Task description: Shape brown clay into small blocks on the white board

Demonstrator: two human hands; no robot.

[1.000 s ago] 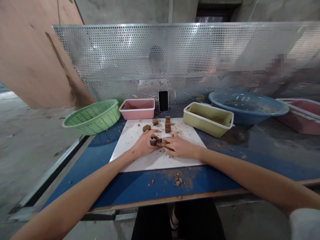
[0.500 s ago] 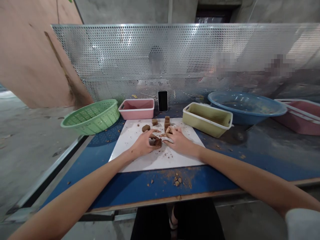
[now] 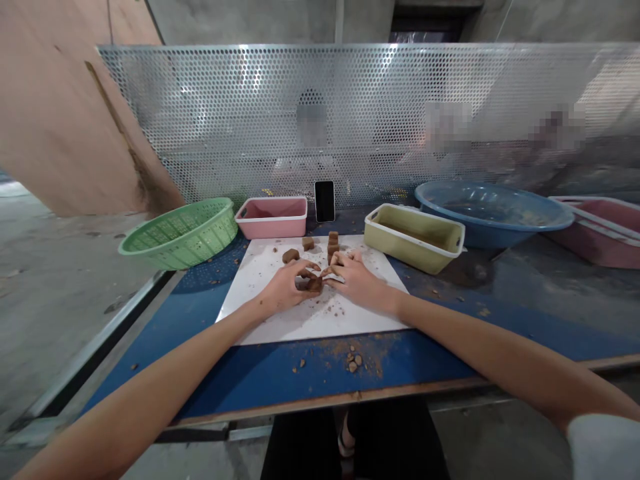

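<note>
Over the white board, my left hand is closed on a small brown clay piece, held between thumb and fingers. My right hand meets it from the other side, its thumb and forefinger pinched at the piece's right edge; its other fingers are curled. Just behind my right hand stand brown clay blocks in a short row or stack; which of the two I cannot tell. A rounded clay lump and a smaller clay block lie beyond my left hand.
Along the back stand a green basket, a pink bin, a phone, a yellow-green bin, a blue basin and another pink bin. A perforated metal screen rises behind. Crumbs litter the blue table.
My right thumb and forefinger have closed in on the clay piece's right edge. The left hand keeps hold of the piece, tilted slightly differently. The view has shifted a little.
</note>
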